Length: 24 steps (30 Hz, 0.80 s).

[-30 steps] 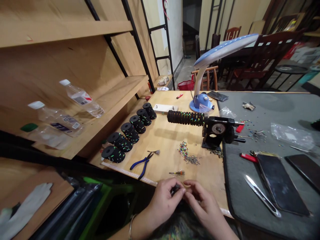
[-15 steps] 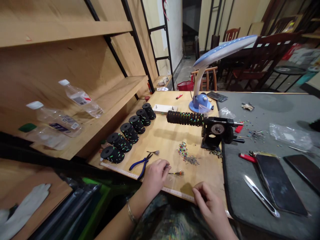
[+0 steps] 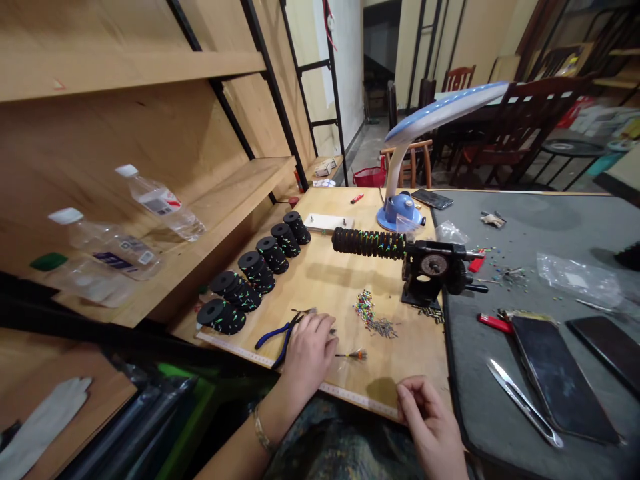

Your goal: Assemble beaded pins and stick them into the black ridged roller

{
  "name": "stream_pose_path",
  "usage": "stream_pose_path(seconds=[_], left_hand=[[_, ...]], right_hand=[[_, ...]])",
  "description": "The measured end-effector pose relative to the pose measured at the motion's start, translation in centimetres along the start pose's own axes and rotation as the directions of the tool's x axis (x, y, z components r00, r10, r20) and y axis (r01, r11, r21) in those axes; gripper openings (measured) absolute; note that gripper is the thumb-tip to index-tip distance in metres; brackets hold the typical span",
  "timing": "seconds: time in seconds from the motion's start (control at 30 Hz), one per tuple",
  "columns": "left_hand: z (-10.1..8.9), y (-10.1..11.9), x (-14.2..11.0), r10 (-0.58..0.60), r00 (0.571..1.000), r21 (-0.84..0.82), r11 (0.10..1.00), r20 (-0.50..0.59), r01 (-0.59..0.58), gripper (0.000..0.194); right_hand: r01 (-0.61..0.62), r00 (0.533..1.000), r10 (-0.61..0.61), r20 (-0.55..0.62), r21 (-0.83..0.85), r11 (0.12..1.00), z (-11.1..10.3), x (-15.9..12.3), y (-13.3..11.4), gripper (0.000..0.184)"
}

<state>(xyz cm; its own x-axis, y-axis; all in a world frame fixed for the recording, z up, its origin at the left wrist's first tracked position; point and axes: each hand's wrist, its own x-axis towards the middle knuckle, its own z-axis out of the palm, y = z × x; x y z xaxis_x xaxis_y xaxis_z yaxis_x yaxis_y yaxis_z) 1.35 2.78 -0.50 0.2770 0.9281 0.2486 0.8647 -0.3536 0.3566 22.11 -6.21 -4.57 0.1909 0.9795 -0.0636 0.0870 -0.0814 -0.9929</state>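
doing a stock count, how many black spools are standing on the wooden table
6. The black spools stand in one slanting row along the left of the wooden table: the nearest by the ruler strip, the farthest by the white board, four between.

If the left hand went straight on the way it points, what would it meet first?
Probably the loose pile of small multicoloured pieces, up and to the right of the left hand; depth and hand height are unclear.

The left hand [image 3: 309, 347] covers part of the blue-handled pliers [image 3: 284, 337], and whatever is under its palm is hidden. The right hand's [image 3: 425, 410] curled fingertips hide any small item between them. The white glove [image 3: 47, 427] is blurred, its left end cut off by the edge.
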Motion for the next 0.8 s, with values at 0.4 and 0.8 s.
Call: stream_pose_path(seconds=[0.4, 0.8], left_hand=[[2.5, 4.5, 5.7, 0.132, 0.929, -0.051, 0.991, 0.346, -0.121, 0.010], [2.4, 4.6, 5.8, 0.112, 0.926, -0.076, 0.993, 0.360, -0.090, 0.015]], right_hand=[[0.160, 0.987, -0.158, 0.030, -0.086, 0.983, -0.5, -1.3, 0.2, 0.023], [0.132, 0.991, -0.131, 0.012, -0.057, 0.990, -0.2, -1.5, 0.2, 0.025]])
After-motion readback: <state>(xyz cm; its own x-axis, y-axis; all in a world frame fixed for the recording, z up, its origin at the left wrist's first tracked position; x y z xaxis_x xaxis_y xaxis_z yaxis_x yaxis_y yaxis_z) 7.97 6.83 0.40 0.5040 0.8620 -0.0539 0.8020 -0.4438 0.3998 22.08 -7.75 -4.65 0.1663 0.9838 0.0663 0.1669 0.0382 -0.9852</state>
